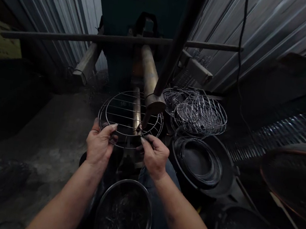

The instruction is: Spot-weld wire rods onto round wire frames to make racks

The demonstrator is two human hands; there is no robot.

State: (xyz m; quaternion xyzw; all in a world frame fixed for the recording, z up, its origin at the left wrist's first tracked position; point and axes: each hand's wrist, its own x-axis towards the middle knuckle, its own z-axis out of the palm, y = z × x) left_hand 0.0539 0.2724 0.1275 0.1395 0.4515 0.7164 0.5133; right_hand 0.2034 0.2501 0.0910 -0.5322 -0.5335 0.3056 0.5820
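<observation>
Between my hands is a round wire rack (pixel 121 116) with parallel cross wires inside its rings. My left hand (pixel 100 143) pinches the rack's near left rim between thumb and fingers. My right hand (pixel 155 154) is closed at the near right rim, its thumb and fingertips at the wire beside the electrode tip. What else the right fingertips may hold is too small to make out. The rack's near edge lies at the tip of a brass-coloured lower arm (pixel 137 108) of a spot welder. A thicker upper arm (pixel 150 73) with a dark rod stands over it.
Finished-looking wire racks (pixel 199 113) are heaped at the right. Below them a black basin (pixel 226 169) holds wire rings (pixel 200 160). A metal bowl (pixel 128 182) with small pieces in it sits between my legs. A long horizontal bar (pixel 95 38) crosses ahead.
</observation>
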